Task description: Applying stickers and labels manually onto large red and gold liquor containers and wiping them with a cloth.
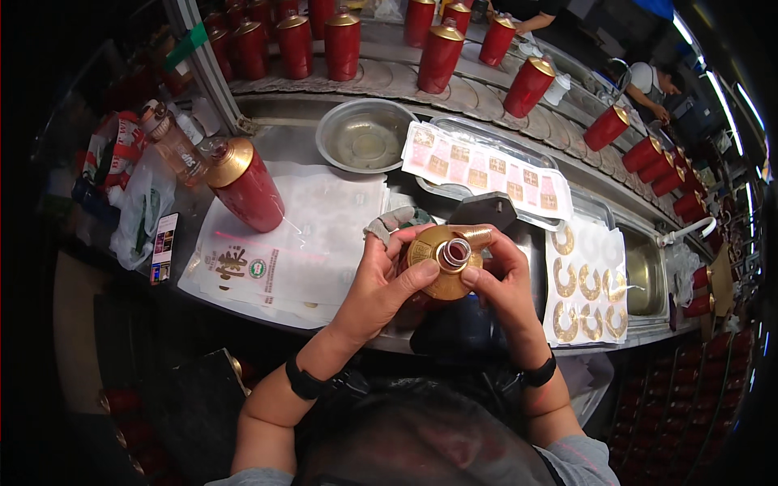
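Between both hands is a red bottle with a gold shoulder (434, 287), its open neck tipped up toward me. My left hand (379, 279) grips its left side, the thumb pressing on the gold shoulder by the neck. A grey cover sits on one of that hand's fingers. My right hand (504, 279) holds the other side, its thumb also on the shoulder. Under the right fingers lies a curved gold label (472, 235), partly raised along the shoulder's far edge. At right is a backing sheet (553, 324) with several C-shaped gold labels (590, 283).
Another red bottle (250, 194) stands on white printed sheets (324, 243) at left. Behind are a metal bowl (365, 134), a label sheet (486, 166) on a tray and a conveyor (478, 101) carrying red bottles. A phone (164, 247) lies left; a sink (646, 283) is right.
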The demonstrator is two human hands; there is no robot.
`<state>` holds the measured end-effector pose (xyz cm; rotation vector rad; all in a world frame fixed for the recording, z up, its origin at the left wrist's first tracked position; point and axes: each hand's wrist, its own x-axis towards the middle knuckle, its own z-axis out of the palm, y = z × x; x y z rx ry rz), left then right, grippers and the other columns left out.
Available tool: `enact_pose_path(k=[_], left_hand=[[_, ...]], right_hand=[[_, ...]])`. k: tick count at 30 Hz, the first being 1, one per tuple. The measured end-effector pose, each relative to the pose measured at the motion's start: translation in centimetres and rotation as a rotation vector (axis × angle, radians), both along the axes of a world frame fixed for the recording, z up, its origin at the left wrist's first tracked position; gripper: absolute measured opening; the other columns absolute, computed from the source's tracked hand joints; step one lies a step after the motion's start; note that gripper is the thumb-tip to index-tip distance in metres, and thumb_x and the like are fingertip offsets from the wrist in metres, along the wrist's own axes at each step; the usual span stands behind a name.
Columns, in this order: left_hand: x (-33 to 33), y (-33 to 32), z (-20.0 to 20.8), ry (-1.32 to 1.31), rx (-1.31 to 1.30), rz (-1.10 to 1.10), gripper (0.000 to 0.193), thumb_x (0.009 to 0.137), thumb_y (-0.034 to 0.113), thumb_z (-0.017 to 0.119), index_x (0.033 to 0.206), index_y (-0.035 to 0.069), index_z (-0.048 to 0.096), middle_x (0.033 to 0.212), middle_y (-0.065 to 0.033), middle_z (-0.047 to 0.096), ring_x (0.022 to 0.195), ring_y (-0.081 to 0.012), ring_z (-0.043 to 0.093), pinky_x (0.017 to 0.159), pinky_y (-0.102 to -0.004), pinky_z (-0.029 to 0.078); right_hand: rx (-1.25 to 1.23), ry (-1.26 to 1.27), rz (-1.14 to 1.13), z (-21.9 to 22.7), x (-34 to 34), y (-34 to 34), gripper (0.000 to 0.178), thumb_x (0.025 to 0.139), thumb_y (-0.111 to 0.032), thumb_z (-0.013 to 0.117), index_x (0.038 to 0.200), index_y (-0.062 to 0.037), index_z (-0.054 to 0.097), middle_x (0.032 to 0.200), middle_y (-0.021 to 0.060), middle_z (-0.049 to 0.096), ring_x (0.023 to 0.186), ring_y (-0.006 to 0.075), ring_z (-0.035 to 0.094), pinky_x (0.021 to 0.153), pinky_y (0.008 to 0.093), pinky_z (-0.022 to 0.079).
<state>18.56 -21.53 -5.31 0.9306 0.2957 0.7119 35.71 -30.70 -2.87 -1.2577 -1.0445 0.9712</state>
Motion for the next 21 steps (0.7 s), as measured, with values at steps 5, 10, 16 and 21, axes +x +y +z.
enact_pose_path(k=[5,10,16,21], left_hand=[[0.0,-0.1,0.0,0.012,0.016,-0.001,0.072,0.090,0.016,0.066,0.146,0.007,0.021,0.141,-0.0169,0.043,0.130,-0.0237,0.046,0.111,-0.0387,0.036],[-0.1,0.0,-0.2,0.013,0.018,-0.011,0.074,0.090,0.015,0.066,0.146,0.007,0.019,0.141,-0.0165,0.043,0.131,-0.0232,0.045,0.111,-0.0381,0.035],[0.0,-0.4,-0.4,-0.017,0.137,0.002,0.082,0.085,0.012,0.074,0.141,0.001,0.015,0.137,-0.0165,0.040,0.128,-0.0207,0.044,0.109,-0.0354,0.038],[0.0,-0.4,-0.3,-0.021,0.111,0.004,0.083,0.084,0.013,0.074,0.141,0.000,0.015,0.138,-0.0170,0.038,0.128,-0.0211,0.043,0.108,-0.0351,0.039]], right_hand=[[0.021,0.021,0.020,-0.2,0.3,0.1,0.036,0.082,-0.010,0.075,0.114,0.0005,0.061,0.116,0.0040,0.053,0.100,0.0106,0.059,0.077,0.0231,0.054],[0.000,0.029,0.030,0.0,0.1,-0.1,0.037,0.082,-0.009,0.074,0.115,0.0005,0.060,0.117,0.0030,0.052,0.098,0.0099,0.059,0.076,0.0224,0.053],[0.106,-0.081,0.035,-1.3,0.2,-0.3,0.049,0.077,-0.014,0.079,0.120,-0.0011,0.058,0.118,0.0019,0.051,0.093,0.0075,0.060,0.066,0.0179,0.050],[0.097,-0.091,0.033,-1.2,0.1,-0.1,0.052,0.075,-0.016,0.081,0.120,-0.0013,0.058,0.117,0.0017,0.051,0.092,0.0070,0.060,0.064,0.0167,0.049]])
